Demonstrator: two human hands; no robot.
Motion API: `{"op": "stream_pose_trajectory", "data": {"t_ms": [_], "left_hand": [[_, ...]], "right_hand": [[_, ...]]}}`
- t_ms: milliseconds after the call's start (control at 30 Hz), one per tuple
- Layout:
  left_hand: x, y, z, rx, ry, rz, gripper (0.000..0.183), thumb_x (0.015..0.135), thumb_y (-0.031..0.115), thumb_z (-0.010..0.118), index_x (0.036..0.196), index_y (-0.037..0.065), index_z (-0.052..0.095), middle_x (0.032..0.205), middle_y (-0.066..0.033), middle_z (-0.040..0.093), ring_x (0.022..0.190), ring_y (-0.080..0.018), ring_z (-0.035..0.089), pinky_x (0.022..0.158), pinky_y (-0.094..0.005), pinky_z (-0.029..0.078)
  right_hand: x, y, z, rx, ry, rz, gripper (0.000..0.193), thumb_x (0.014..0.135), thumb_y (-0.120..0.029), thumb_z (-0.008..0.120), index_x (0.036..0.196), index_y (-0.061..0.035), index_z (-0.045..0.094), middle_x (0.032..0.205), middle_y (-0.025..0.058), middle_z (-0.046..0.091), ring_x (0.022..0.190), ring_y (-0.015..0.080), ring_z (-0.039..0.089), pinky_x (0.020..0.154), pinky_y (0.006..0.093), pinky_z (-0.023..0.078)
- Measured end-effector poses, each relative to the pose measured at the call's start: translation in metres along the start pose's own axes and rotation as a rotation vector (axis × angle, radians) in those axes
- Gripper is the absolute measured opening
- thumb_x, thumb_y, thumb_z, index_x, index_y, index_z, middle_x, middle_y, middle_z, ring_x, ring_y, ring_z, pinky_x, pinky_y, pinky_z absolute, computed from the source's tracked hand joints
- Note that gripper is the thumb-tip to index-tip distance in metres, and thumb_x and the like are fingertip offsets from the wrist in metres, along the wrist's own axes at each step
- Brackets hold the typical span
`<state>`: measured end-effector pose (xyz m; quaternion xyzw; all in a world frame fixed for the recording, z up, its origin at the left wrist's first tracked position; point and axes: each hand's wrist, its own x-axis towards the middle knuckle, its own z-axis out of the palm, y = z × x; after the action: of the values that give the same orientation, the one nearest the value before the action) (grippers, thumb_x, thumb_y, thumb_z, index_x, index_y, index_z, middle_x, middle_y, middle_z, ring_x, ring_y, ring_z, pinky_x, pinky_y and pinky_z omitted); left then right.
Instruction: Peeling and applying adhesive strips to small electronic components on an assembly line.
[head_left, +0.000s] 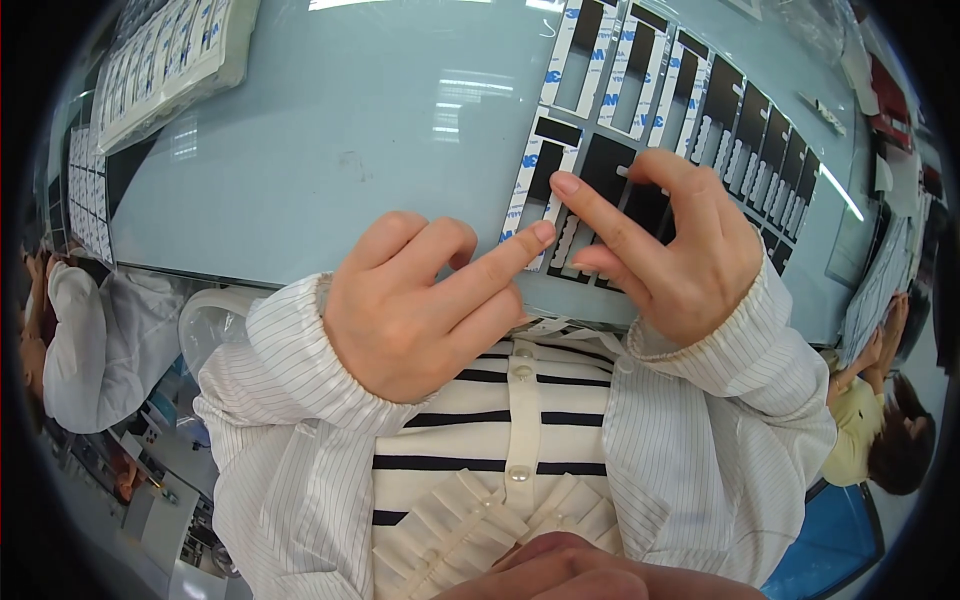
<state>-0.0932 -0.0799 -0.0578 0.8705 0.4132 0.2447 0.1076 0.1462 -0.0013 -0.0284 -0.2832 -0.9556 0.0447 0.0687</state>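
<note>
On the pale blue-grey tabletop (330,190), just ahead of me, lies a white frame-shaped adhesive piece (522,190) with blue print and a dark middle. The index fingertip of my left hand (420,300) rests at its lower right edge; the other fingers are partly curled and nothing shows in them. My right hand (690,235) reaches in from the right, index finger stretched to the piece's right side. Its middle finger bends over a black panel (607,160), and its thumb is held apart. White wavy-edged strips (566,240) show partly under the right hand.
More white-framed pieces (632,85) and black panels (722,95) run in rows to the right. A pale tray (237,55) of similar pieces stands at far left, above a printed sheet (88,190). Other people sit on both sides, one in a yellow top (848,445).
</note>
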Motion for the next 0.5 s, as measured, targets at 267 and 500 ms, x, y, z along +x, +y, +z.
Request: {"op": "stream_pose_trajectory", "data": {"t_ms": [267,500], "left_hand": [[-0.001,-0.003,-0.004,-0.051,-0.024,-0.002,0.013,0.071,0.015,0.072,0.072,0.010,0.060,0.121,-0.0081,0.070,0.077,-0.0193,0.056,0.066,-0.0305,0.040],[-0.002,-0.005,-0.002,-0.103,0.004,0.030,0.019,0.073,0.015,0.074,0.076,0.004,0.058,0.125,-0.0122,0.069,0.108,-0.0303,0.065,0.083,-0.0373,0.049]], "right_hand": [[0.008,0.009,0.006,-0.045,0.073,0.026,0.050,0.079,-0.046,0.068,0.124,-0.0236,0.073,0.106,0.0096,0.054,0.084,0.0229,0.059,0.068,0.0332,0.054],[0.014,0.011,0.003,-0.061,0.040,0.025,0.052,0.080,-0.054,0.063,0.124,-0.0270,0.073,0.113,0.0093,0.054,0.088,0.0226,0.057,0.073,0.0330,0.053]]}}
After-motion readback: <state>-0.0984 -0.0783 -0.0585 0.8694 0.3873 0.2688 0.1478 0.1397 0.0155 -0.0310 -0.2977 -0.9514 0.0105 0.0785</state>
